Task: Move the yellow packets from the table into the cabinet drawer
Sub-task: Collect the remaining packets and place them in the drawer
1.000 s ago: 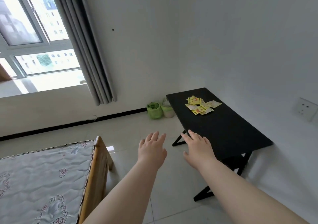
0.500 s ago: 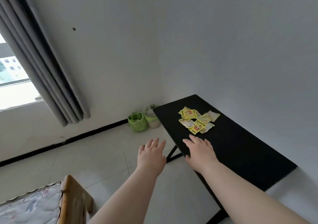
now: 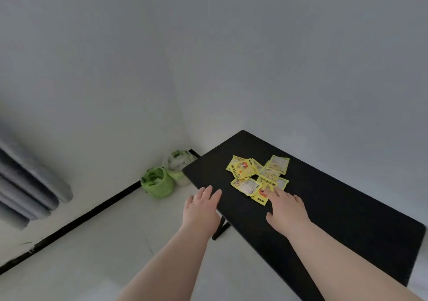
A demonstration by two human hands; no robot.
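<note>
Packets (image 3: 257,177), all yellow, lie in a heap on the black desk (image 3: 352,222). We hold our right hand (image 3: 288,211) over the nearest one, our left hand (image 3: 201,210) by the desk edge, all fingers (image 3: 274,193) straight.

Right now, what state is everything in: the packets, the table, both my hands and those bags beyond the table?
yellow packets: loose overlapping pile on the table, none lifted.
table: standing, bearing the packets.
left hand: open, empty, over the table's edge.
right hand: open, fingertips at the nearest packet.
green bag: upright, near the table's far end.
white bag: upright, behind the green bag.
</note>
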